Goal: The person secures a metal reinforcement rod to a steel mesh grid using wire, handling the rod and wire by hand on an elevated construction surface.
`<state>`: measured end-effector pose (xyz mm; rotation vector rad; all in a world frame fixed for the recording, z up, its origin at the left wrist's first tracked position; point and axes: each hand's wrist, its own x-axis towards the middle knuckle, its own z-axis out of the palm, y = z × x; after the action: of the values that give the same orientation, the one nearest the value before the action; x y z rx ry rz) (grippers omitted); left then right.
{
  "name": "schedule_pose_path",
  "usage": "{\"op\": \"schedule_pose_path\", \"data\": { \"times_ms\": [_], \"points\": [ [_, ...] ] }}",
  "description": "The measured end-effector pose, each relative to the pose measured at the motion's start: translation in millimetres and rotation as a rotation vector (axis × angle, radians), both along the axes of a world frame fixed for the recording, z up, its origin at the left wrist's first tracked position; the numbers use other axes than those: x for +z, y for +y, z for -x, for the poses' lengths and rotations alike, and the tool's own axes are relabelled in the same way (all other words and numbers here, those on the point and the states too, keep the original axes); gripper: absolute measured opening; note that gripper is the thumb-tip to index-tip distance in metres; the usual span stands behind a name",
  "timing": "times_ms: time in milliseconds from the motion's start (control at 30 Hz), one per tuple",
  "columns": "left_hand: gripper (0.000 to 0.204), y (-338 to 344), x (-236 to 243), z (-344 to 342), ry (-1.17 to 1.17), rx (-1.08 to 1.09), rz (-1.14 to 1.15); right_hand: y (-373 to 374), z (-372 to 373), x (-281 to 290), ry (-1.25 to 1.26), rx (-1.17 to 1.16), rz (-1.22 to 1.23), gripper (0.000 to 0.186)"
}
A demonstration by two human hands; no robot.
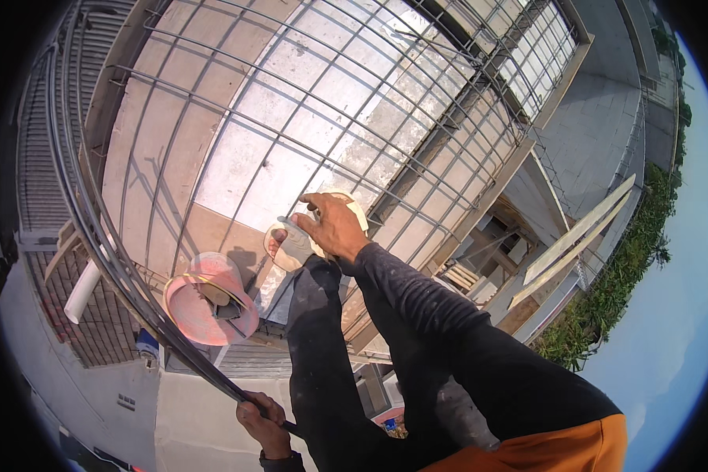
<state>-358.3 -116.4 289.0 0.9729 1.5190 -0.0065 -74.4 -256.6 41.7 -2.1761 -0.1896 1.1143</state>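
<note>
My left hand (263, 425) is wrapped round several long dark steel bars (182, 340) at the lower left. These bars run up along the left side of the picture, outside the deck edge. My right hand (334, 224) reaches forward, palm down with its fingers apart, and nothing shows in it. It hovers close over my feet, beside a pale, worn shoe (297, 250) with toes showing. Ahead of it a grid of tied reinforcing bars (279, 135) spreads above the pale formwork boards (240, 165). Whether my right fingertips touch a bar, I cannot tell.
Left of my feet stands a pink bucket (182, 311) with tools or scraps inside. A deep beam trench (433, 145) crosses the grid. Right of the deck edge lie two loose planks (578, 240) over a drop. A white pipe (86, 287) sticks out at the left.
</note>
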Motion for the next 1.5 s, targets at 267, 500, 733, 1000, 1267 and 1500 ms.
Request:
{"op": "schedule_pose_path", "data": {
  "times_ms": [267, 500, 733, 1000, 1267, 1500],
  "points": [
    [0.033, -10.4, 81.0, -30.0, -0.044, -0.179, 0.022, 77.1, 83.5, 307.9, 0.667, -0.054, -0.479, 0.048],
    [0.040, 4.9, 154.7, -37.3, -0.112, -0.226, 0.003, 79.6, 71.3, 376.3, 0.821, -0.050, -0.432, 0.042],
    [0.043, 10.1, 226.0, -31.8, -0.197, -0.106, -0.019, 81.3, 79.9, 455.4, 0.726, -0.044, -0.496, 0.044],
    [0.043, 13.4, 259.5, -39.4, -0.068, -0.094, -0.197, 64.9, 56.8, 482.4, 0.496, -0.294, -0.325, 0.046],
    [0.037, 12.5, 250.6, -80.2, -0.035, 0.222, -0.266, 21.3, -75.7, 490.0, 0.585, -0.386, -0.156, 0.049],
    [0.036, -60.6, 304.7, -187.3, 0.166, 0.401, -0.316, 25.2, -249.5, 443.8, 0.628, -0.250, -0.127, 0.042]
  ]
}}
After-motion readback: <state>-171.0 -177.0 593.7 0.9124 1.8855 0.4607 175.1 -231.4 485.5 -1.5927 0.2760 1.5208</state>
